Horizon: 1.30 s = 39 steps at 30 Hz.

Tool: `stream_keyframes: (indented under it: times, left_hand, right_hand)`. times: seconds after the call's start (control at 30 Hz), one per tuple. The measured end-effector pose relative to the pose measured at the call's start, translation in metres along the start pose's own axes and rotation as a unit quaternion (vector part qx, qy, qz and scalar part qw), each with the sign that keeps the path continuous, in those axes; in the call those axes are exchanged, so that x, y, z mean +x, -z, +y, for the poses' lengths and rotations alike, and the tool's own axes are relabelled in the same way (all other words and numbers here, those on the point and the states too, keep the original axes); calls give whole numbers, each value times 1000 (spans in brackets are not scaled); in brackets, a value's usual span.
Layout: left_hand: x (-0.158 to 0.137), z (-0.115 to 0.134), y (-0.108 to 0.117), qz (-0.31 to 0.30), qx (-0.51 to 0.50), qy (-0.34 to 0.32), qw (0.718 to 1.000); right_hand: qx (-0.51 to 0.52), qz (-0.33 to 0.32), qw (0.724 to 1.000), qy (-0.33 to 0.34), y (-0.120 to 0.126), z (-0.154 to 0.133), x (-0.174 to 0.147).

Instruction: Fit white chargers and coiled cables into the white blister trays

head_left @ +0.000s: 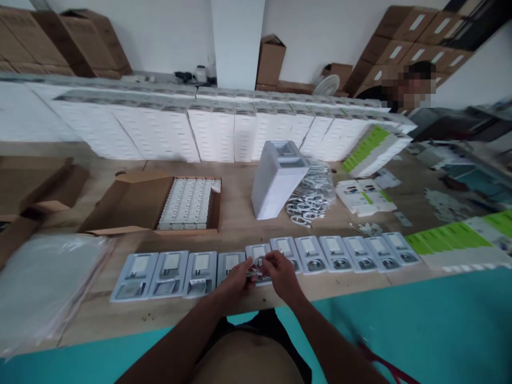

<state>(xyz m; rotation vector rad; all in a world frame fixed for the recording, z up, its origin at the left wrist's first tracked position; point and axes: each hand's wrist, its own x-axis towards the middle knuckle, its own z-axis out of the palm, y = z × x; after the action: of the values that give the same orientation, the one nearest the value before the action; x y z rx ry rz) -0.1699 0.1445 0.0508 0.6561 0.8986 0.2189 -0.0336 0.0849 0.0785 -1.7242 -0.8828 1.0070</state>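
My left hand and my right hand meet over the middle of a row of white plastic trays. Between their fingertips is a light coiled cable, which both hands pinch. Beneath them, partly hidden, lies one tray with a white charger block. Trays to the right, such as this tray, show a charger block with a coiled cable below it. On the left, another tray shows a charger block and no cable.
Behind the row stand a tall stack of nested trays, a heap of coiled cables and a carton of white chargers. Plastic bags lie left. Green-and-white boxes are right. A person is beyond the white box wall.
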Motion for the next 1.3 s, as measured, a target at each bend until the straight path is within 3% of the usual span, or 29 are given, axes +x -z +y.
stream_keyframes:
  times: [0.1, 0.17, 0.23, 0.33, 0.43, 0.53, 0.6, 0.7, 0.83, 0.93, 1.03, 1.07, 1.1, 1.17, 1.3]
  left_hand:
    - [-8, -1, 12, -48, -11, 1, 999]
    - [-11, -4, 18, -61, -15, -10, 998]
    - [-10, -6, 21, -42, -11, -30, 999]
    - [-5, -3, 17, -10, 8, -83, 996]
    - [-3, 8, 6, 7, 57, -172, 983]
    - [-6, 18, -8, 13, 161, -249, 955]
    - [-8, 19, -18, 7, 215, -285, 934]
    - [-8, 19, -32, 22, 230, -300, 925]
    - [-7, 21, -36, 24, 243, -216, 945]
    - [-12, 26, -28, 31, 304, -199, 931]
    - [-17, 26, -19, 114, 376, -244, 887]
    - [-17, 24, -17, 142, 395, -256, 871]
    - [-17, 22, -15, 163, 407, -264, 859]
    - [-15, 16, -13, 188, 407, -269, 852]
    - [-6, 2, -11, 182, 359, -242, 883]
  right_hand:
    - [108, 6, 991, -73, -22, 11, -13]
    - [71, 10, 994, -78, -29, 15, -18]
    - [-60, 36, 997, -20, -27, 18, -20]
    - [-262, 77, 951, 145, -11, 18, -20]
    - [-310, 117, 903, 275, 17, 11, -19]
    - [-345, 167, 866, 322, 49, -5, -14]
    - [-392, 123, 859, 306, 66, -15, -7]
    - [-401, -10, 882, 248, 80, -22, 7]
    - [-372, -43, 888, 266, 80, -16, 21]
    - [-413, -55, 853, 315, 72, -12, 27]
    - [-502, -59, 796, 333, 61, -14, 28]
    - [-520, -58, 789, 322, 57, -16, 28]
    - [-521, -56, 797, 302, 53, -18, 27]
    - [-470, -60, 845, 247, 44, -20, 26]
    - [-236, -74, 959, 139, 27, -12, 27]
